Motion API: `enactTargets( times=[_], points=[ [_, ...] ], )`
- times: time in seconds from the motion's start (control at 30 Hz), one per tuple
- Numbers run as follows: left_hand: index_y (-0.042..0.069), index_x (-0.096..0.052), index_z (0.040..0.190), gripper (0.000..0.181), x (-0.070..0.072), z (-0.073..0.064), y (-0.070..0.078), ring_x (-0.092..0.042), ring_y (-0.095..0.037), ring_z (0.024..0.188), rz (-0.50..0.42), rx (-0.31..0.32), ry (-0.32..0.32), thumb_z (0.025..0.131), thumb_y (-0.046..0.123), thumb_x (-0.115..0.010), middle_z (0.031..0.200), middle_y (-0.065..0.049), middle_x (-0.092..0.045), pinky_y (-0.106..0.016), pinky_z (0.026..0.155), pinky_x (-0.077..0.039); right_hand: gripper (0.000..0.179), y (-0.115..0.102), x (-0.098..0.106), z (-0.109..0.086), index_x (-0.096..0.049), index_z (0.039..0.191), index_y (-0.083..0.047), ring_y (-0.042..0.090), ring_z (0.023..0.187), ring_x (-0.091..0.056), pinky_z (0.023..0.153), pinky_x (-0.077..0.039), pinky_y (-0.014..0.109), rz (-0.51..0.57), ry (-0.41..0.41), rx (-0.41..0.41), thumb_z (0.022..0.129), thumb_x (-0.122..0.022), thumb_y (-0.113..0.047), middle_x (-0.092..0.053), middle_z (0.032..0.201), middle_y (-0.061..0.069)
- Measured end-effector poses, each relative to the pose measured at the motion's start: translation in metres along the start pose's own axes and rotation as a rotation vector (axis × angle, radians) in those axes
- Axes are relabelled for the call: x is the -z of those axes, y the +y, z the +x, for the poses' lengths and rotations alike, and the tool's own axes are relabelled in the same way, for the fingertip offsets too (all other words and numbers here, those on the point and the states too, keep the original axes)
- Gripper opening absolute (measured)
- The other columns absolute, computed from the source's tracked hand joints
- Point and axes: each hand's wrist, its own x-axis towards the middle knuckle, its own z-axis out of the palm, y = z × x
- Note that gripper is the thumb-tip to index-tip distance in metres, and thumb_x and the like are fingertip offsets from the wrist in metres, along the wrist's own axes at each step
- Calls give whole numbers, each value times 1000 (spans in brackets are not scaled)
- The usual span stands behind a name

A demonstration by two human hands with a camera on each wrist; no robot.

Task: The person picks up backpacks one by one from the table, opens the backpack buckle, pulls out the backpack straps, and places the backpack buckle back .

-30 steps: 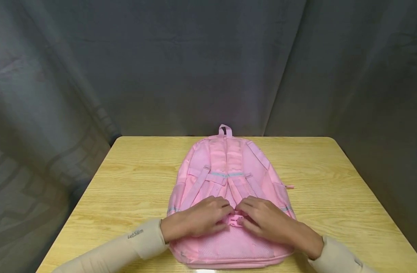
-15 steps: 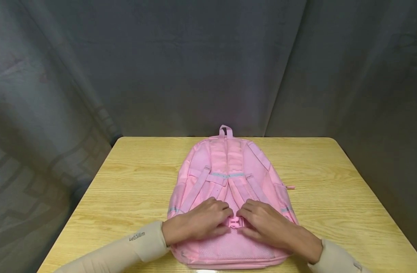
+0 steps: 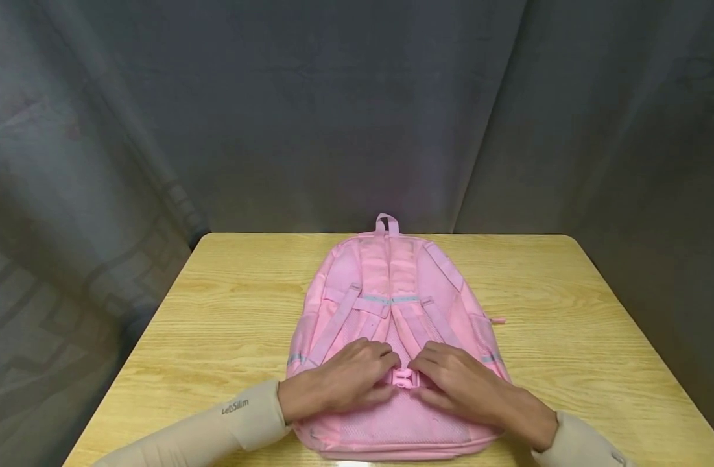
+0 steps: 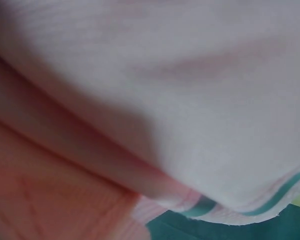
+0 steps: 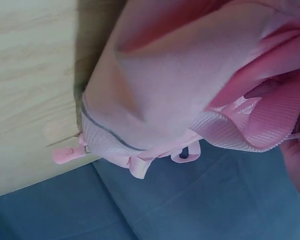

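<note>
A pink backpack (image 3: 403,421) lies with its strap side up on the table, top loop pointing away from me. Low on its middle sits a pink plastic buckle (image 3: 403,378), between my two hands. My left hand (image 3: 353,375) pinches the strap end at the buckle's left side, fingers curled over it. From the right, my right hand (image 3: 458,376) holds the other side between thumb and fingers. Whether the buckle's halves are fully joined is hard to tell. Blurred backpack fabric (image 4: 215,125) fills most of the left wrist view. Pink webbing (image 5: 277,120) shows beside my fingers in the right wrist view.
The wood-grain table (image 3: 228,292) extends on both sides of the backpack. Grey curtains (image 3: 310,117) hang behind and beside it. A zipper pull (image 5: 70,154) sticks out at the backpack's side, and shoulder straps (image 3: 339,321) lie across its back.
Both hands stay at the buckle. The right thumb has moved off the buckle's face towards its right edge, so more of the buckle shows. The backpack has hardly moved.
</note>
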Motion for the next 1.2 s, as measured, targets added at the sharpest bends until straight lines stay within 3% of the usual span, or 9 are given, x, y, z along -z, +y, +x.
enactTargets(
  times=[0.3,0.7,0.97,1.2],
  points=[
    [14,-67,106,24,-1,0,2,-59,-6,77,-35,24,68,89,31,-67,92,5,-66,-21,70,-53,18,1,2,-1,-70,100,-14,4,88,-59,83,-51,22,51,-7,-98,87,-75,-27,-64,94,-12],
    [12,-66,105,20,0,0,3,-60,-7,78,-54,48,83,95,29,-63,93,5,-64,-22,74,-56,18,3,4,0,-69,102,-13,4,92,-59,89,-49,22,50,1,-112,90,-72,-26,-65,97,-12],
    [15,-64,100,13,-1,0,5,-58,-6,78,-77,51,107,93,26,-63,91,6,-62,-19,72,-54,23,0,5,-2,-70,105,-13,8,98,-62,92,-53,30,50,-16,-157,91,-72,-30,-67,101,-10],
    [15,-64,99,12,-1,-2,7,-57,-5,77,-73,56,125,93,25,-62,92,6,-62,-18,70,-54,21,-2,4,-1,-69,103,-15,4,92,-59,86,-52,26,44,-10,-160,90,-72,-32,-65,97,-13]
  ],
)
